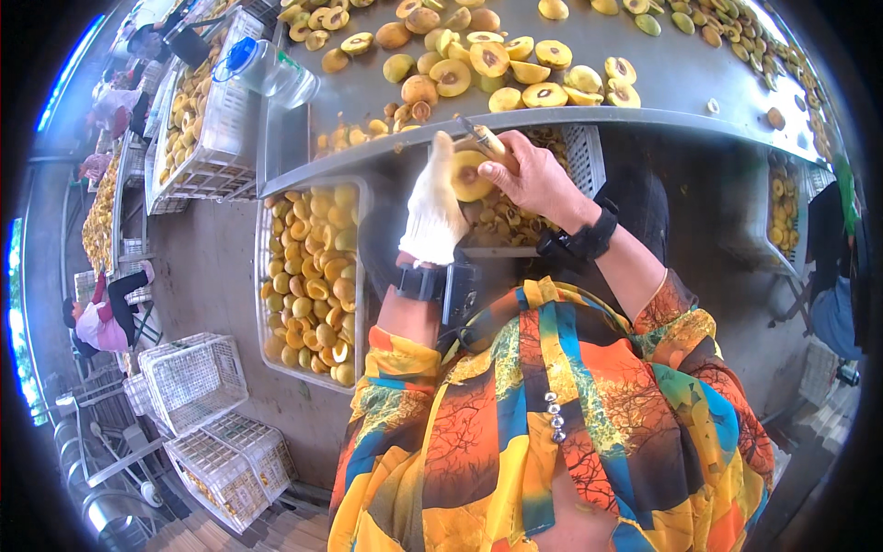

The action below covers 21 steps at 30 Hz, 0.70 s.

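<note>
My left hand (434, 204), in a white knitted glove, grips a yellow peach half (471, 177) with its cut face turned up. My right hand (543, 184) is bare and closed round a wooden-handled tool (487, 141) with a short metal end, whose exact shape I cannot make out. Its thumb reaches to the peach half's edge. Both hands are just off the front edge of a metal table (359, 83), above a crate (581, 152) of fruit pieces. Many peach halves (489, 60), several with brown stones in them, lie on the table.
A white crate of pitted peach halves (308, 285) stands left of my legs. A clear plastic jug (276, 74) with a blue lid is at the table's left end. Stacked white crates (198, 382) sit lower left; another fruit crate (782, 212) is at right. Other people (106, 322) sit nearby.
</note>
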Available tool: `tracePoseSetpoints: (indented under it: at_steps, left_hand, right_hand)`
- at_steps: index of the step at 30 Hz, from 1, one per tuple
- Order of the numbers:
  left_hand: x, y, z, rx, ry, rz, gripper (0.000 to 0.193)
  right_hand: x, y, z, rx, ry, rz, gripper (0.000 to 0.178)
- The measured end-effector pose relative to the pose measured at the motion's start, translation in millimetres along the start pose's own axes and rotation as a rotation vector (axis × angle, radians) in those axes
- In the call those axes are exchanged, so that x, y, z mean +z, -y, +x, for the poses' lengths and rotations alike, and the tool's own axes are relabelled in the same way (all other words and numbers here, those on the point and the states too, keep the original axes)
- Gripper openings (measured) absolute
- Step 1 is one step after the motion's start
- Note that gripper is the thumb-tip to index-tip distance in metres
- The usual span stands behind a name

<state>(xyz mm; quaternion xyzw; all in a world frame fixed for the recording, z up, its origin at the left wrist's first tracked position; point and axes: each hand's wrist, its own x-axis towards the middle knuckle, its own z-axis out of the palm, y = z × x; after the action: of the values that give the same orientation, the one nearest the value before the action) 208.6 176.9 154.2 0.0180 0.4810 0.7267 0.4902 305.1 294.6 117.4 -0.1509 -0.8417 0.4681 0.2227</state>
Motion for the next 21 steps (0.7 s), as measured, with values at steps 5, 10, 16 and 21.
tracePoseSetpoints:
  at_steps: [5, 10, 16, 21]
  left_hand:
    - [-6, 12, 6, 0.131, -0.150, -0.041, 0.050]
    - [-7, 23, 12, 0.296, -0.126, 0.024, 0.048]
    - [-2, 33, 15, 0.430, -0.242, 0.144, 0.048]
    - [-10, 30, 12, 0.368, -0.308, 0.190, 0.048]
  right_hand:
    - [-1, 13, -33, 0.107, 0.081, -0.173, 0.038]
    - [13, 24, -47, 0.093, 0.005, -0.269, 0.033]
    - [26, 38, -54, 0.164, -0.009, -0.360, 0.030]
    - [40, 38, -55, 0.150, 0.045, -0.321, 0.029]
